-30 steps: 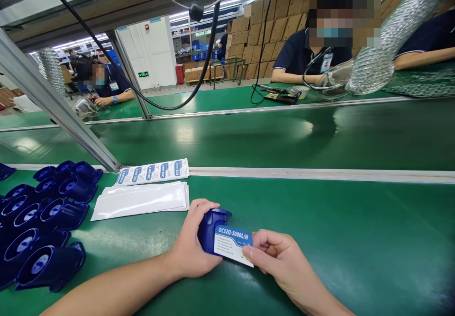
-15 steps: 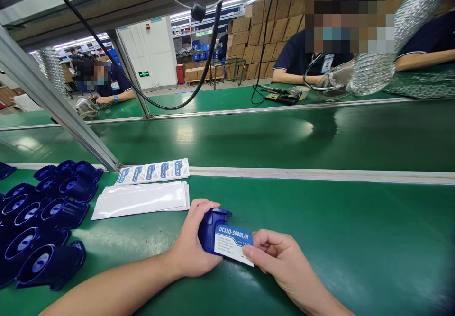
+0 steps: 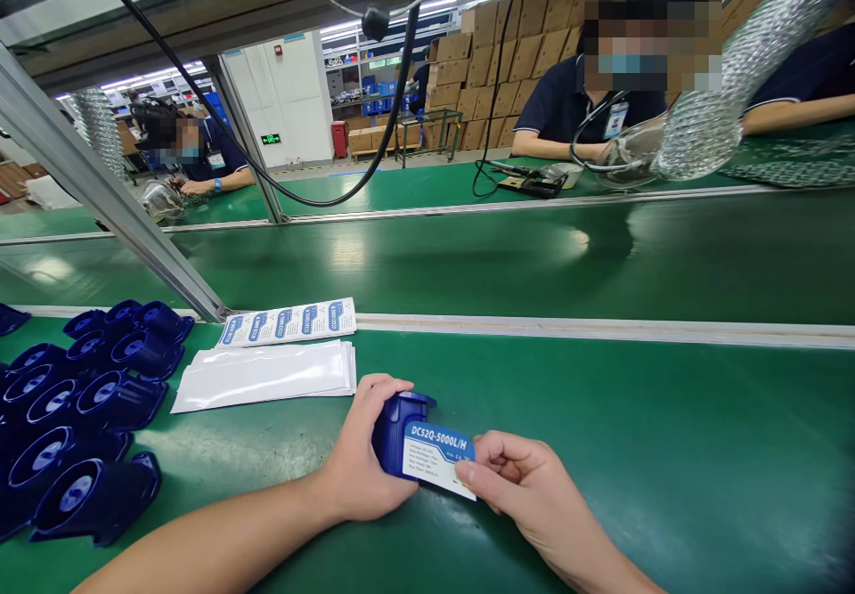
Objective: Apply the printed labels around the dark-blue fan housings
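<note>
My left hand (image 3: 364,460) is wrapped round a dark blue plastic housing (image 3: 393,429) with a ribbed side, just above the green bench. Between the thumb and fingers of my right hand (image 3: 517,478) is the right end of a blue and white label (image 3: 434,459) printed "DC52Q-5000L/H". The label's left edge lies against the side of the housing, while its right part stands off from it. How much of the label sticks to the plastic I cannot tell. My left palm and fingers hide the housing's left side.
Several blue housings (image 3: 86,492) stand at the left. Sheets of printed labels (image 3: 287,321) and white backing strips (image 3: 267,376) lie beyond my left hand. A metal post (image 3: 134,193) slants down at the left. A green belt (image 3: 468,256) runs across, with co-workers (image 3: 561,104) behind it.
Both hands, the housing and the label hold practically the same position. Across the belt, the co-workers' heads have shifted slightly.
</note>
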A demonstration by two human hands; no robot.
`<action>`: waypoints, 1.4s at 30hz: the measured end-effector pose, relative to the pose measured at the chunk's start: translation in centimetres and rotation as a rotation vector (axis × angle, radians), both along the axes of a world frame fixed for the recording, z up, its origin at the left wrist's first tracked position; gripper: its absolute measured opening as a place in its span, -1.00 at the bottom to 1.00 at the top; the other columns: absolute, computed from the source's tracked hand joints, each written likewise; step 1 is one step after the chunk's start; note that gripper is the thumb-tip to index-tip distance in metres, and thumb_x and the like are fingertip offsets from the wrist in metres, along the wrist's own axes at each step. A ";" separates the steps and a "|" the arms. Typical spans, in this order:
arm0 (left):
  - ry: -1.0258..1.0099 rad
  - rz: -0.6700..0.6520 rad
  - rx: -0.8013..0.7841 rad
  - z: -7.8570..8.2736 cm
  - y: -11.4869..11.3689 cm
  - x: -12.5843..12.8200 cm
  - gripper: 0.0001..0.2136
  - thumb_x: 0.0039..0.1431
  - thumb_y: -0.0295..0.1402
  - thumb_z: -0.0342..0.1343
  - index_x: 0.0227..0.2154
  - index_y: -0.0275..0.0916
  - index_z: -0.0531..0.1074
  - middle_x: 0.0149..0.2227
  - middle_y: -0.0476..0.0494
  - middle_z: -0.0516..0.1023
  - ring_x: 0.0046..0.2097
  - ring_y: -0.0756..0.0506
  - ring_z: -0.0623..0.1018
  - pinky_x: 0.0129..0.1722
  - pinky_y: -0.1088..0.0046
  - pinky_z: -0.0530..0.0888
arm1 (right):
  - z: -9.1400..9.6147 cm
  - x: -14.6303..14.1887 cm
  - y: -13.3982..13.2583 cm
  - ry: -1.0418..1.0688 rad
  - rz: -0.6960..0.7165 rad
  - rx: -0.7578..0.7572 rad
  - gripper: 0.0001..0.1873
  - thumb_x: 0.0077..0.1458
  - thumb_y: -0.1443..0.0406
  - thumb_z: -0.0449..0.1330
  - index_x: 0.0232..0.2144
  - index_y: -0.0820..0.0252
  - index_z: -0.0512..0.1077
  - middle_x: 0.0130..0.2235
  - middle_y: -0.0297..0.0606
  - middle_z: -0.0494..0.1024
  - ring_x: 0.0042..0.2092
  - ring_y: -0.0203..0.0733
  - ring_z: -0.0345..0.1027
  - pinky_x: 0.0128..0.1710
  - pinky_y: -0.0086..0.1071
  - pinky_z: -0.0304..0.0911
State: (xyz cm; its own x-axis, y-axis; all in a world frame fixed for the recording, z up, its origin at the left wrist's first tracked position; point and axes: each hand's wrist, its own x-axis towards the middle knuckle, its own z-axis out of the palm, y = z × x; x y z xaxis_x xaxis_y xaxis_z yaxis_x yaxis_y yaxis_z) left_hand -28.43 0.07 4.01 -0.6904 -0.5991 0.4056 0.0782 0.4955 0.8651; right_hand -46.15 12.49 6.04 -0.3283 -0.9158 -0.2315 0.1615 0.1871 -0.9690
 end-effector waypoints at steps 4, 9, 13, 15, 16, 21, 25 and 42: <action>-0.006 0.002 -0.001 0.0 0.0 0.0 -0.20 -0.15 -0.59 0.25 0.25 -0.05 0.28 0.12 -0.21 0.29 0.16 -0.29 0.41 0.17 0.08 0.41 | 0.0 0.0 0.0 0.015 0.015 0.008 -0.35 -0.16 -0.22 0.50 -0.64 0.11 0.34 -0.61 -0.44 0.24 -0.50 -0.29 -0.03 -0.44 -0.32 0.02; -0.001 0.002 -0.010 0.0 0.0 0.1 -0.20 -0.13 -0.58 0.26 0.25 -0.05 0.28 0.12 -0.21 0.30 0.17 -0.30 0.41 0.19 0.07 0.40 | 0.1 0.0 -0.1 0.025 0.015 0.007 -0.34 -0.16 -0.24 0.49 -0.64 0.11 0.33 -0.61 -0.45 0.23 -0.51 -0.29 -0.03 -0.44 -0.32 0.01; -0.003 0.004 -0.009 0.0 0.1 0.1 -0.22 -0.12 -0.57 0.26 0.25 -0.05 0.28 0.12 -0.21 0.30 0.17 -0.30 0.41 0.18 0.08 0.40 | 0.0 0.1 0.0 0.001 0.000 -0.001 -0.36 -0.16 -0.20 0.52 -0.64 0.12 0.34 -0.61 -0.45 0.24 -0.50 -0.30 -0.03 -0.44 -0.33 0.02; -0.005 0.002 -0.010 0.0 0.1 0.1 -0.21 -0.13 -0.58 0.25 0.25 -0.05 0.28 0.12 -0.21 0.30 0.17 -0.30 0.41 0.18 0.07 0.40 | -0.1 0.1 0.0 -0.004 -0.004 -0.005 -0.37 -0.16 -0.19 0.52 -0.64 0.12 0.35 -0.61 -0.45 0.25 -0.50 -0.30 -0.03 -0.44 -0.34 0.01; -0.004 0.004 -0.013 0.0 0.1 0.1 -0.21 -0.13 -0.58 0.25 0.25 -0.05 0.28 0.12 -0.21 0.30 0.18 -0.30 0.41 0.18 0.07 0.40 | -0.1 0.1 0.0 -0.005 -0.004 -0.005 -0.37 -0.15 -0.19 0.52 -0.64 0.12 0.36 -0.61 -0.45 0.25 -0.50 -0.30 -0.03 -0.44 -0.34 0.00; 0.000 0.005 -0.018 0.0 0.1 0.1 -0.22 -0.13 -0.57 0.26 0.24 -0.06 0.28 0.12 -0.21 0.30 0.18 -0.31 0.41 0.18 0.06 0.41 | -0.2 0.1 0.0 -0.005 -0.001 0.003 -0.39 -0.13 -0.17 0.52 -0.64 0.13 0.37 -0.62 -0.45 0.26 -0.50 -0.30 -0.02 -0.44 -0.34 -0.03; 0.009 0.001 -0.017 0.0 0.1 0.1 -0.23 -0.11 -0.57 0.25 0.24 -0.07 0.29 0.12 -0.22 0.30 0.17 -0.30 0.41 0.18 0.07 0.41 | -0.4 0.1 0.0 -0.005 0.000 0.008 -0.39 -0.13 -0.16 0.52 -0.63 0.13 0.37 -0.62 -0.45 0.27 -0.51 -0.31 -0.01 -0.44 -0.34 -0.06; 0.004 -0.001 0.004 -0.1 0.1 0.1 -0.21 -0.14 -0.59 0.25 0.24 -0.07 0.29 0.12 -0.21 0.29 0.16 -0.27 0.41 0.18 0.10 0.39 | -0.5 -0.5 0.1 0.068 0.041 0.027 -0.40 -0.10 -0.17 0.51 -0.61 0.14 0.40 -0.62 -0.43 0.31 -0.53 -0.29 0.11 -0.49 -0.37 0.11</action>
